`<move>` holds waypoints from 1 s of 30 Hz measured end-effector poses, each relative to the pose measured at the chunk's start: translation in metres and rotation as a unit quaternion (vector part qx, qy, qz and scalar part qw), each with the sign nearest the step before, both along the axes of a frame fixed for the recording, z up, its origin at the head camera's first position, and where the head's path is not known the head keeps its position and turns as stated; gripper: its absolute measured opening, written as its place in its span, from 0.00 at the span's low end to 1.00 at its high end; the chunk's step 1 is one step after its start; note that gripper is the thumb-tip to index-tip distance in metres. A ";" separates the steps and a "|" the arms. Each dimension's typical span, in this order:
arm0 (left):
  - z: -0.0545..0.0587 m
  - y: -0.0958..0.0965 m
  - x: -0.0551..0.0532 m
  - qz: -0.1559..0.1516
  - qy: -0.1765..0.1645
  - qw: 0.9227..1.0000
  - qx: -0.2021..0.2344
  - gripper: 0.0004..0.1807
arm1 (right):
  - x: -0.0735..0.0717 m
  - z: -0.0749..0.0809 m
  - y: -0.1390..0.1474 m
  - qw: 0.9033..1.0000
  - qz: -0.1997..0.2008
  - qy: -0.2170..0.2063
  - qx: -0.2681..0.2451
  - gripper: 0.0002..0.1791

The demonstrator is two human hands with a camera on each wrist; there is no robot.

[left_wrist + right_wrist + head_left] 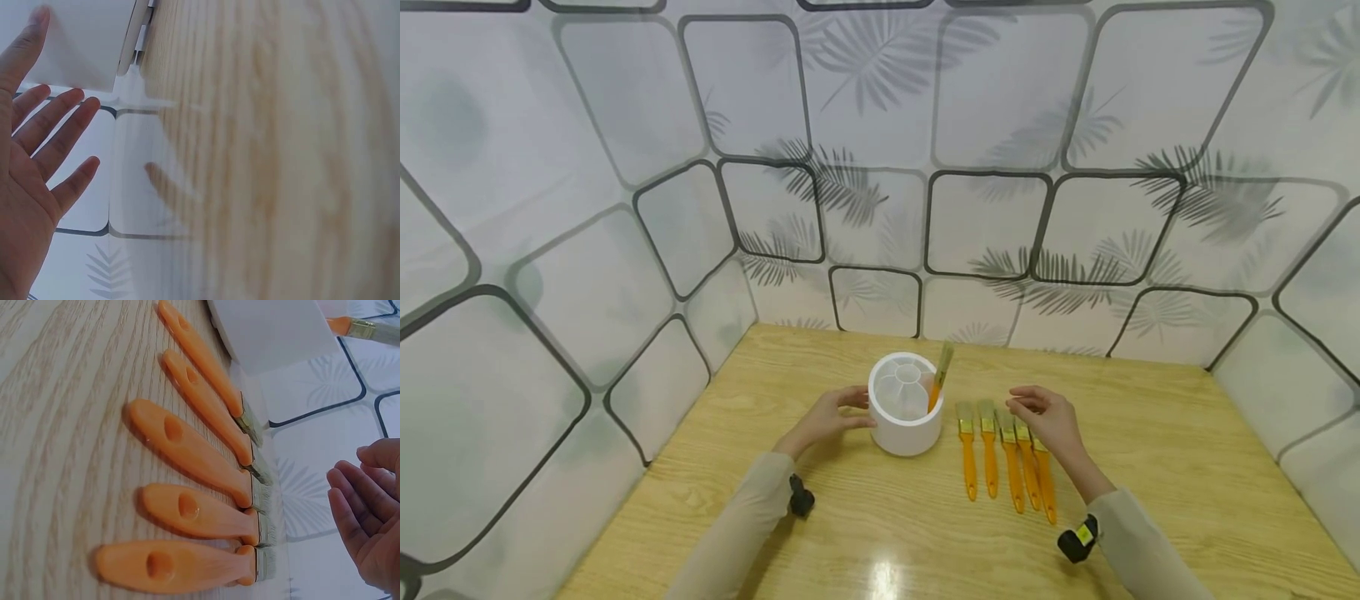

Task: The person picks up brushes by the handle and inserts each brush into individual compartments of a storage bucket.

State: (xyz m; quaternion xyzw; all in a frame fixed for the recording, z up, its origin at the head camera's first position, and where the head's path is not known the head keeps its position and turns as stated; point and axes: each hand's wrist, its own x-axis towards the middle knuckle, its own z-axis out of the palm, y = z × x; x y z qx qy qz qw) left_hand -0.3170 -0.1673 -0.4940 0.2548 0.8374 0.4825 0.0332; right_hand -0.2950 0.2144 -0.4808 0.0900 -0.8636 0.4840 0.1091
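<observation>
A round white organizer (pixel 906 435) with inner compartments stands on the table. One paintbrush (pixel 937 380) leans in its right side, bristles up. My left hand (pixel 827 422) is at the organizer's left side, fingers spread and fairly straight; in the left wrist view the thumb lies against or close to the white wall (pixel 81 44). Several orange-handled paintbrushes (pixel 989 454) lie in a row to the right, bristles toward the wall. Above the bristle ends of the rightmost ones hovers my right hand (pixel 1049 419), fingers loosely bent, holding nothing; the right wrist view shows it apart from the brushes (pixel 187 450).
The wooden table (pixel 850 533) meets a patterned wall (pixel 880 300) behind the organizer and more wall at both sides. A small black device (pixel 801 497) is on the left wrist, and another black device (pixel 1077 540) on the right.
</observation>
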 end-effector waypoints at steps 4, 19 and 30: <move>-0.011 -0.001 -0.007 0.012 0.013 1.000 -0.004 0.34 | 0.001 -0.001 0.003 1.000 -0.006 0.009 0.010 0.15; -0.004 -0.004 -0.004 0.006 0.015 1.000 -0.004 0.32 | 0.002 -0.002 0.012 0.999 -0.021 0.016 0.032 0.15; -0.012 -0.004 -0.009 0.027 0.008 1.000 -0.004 0.29 | 0.004 -0.003 0.017 0.999 -0.032 0.008 0.037 0.15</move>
